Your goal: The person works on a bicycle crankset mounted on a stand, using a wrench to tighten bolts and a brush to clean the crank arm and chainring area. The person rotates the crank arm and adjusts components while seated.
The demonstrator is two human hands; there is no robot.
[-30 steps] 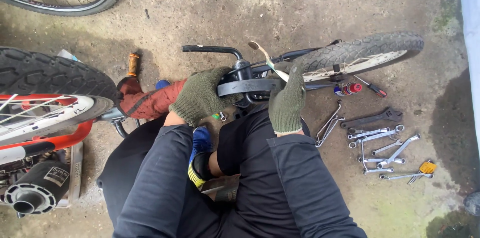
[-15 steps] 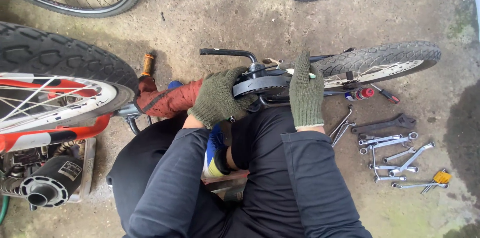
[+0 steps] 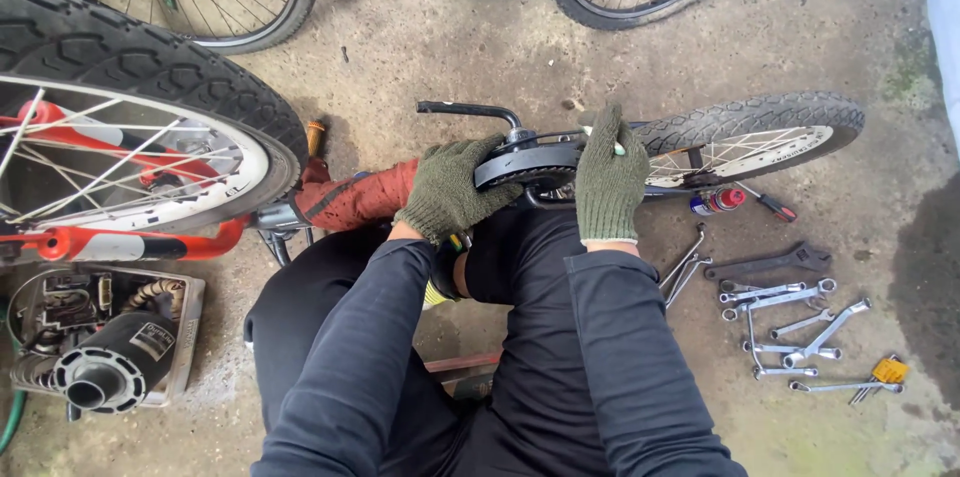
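Observation:
A small bicycle lies on its side across my lap on the concrete. My left hand [image 3: 452,189], in a green knit glove, rests on the black chainring guard [image 3: 525,167] from the left. My right hand [image 3: 608,177], gloved the same, presses on the guard's right side, and a thin pale stick pokes out by its fingers. A black crank arm [image 3: 470,112] juts out above the guard. The small rear wheel [image 3: 752,135] stretches out to the right of my hands.
A big knobby wheel [image 3: 140,127] with an orange frame stands at left, a black-and-metal box [image 3: 100,337] below it. Several wrenches [image 3: 790,317], a spray can [image 3: 716,202] and a screwdriver [image 3: 772,205] lie at right. Two more wheels stand at the top.
The view has moved closer and shifted. My right hand went from gripping the guard's edge to lying flat over it. My left hand stays on the guard's left side.

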